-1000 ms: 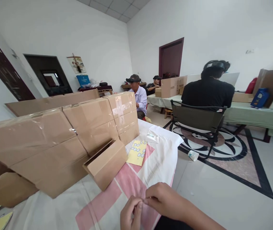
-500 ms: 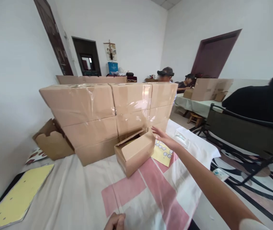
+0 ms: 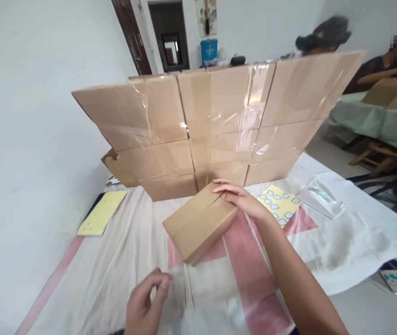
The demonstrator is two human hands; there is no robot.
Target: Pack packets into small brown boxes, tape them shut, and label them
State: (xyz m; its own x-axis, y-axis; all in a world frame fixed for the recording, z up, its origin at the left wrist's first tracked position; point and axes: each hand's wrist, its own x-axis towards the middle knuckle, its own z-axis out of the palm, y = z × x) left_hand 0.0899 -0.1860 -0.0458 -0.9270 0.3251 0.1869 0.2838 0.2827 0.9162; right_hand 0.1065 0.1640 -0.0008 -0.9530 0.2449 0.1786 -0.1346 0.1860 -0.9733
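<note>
Standing far back, a cardboard wall [image 3: 226, 116] is fronted by a box [image 3: 195, 218], touched at its far end by the outstretched right hand [image 3: 241, 200]; near left, the left hand [image 3: 147, 300] is half-curled, whether holding anything cannot be told.

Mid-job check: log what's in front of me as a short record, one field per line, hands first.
Right hand: fingers touching the small box at its far right end; grip unclear
Left hand: nearer the wearer, apart from the box, fingers curled; contents unclear
Behind box: taped cardboard wall
Right of box: patterned yellow card, then white packet
Far left: dotted yellow card
Surface: white-and-pink tablecloth, wrinkled
</note>
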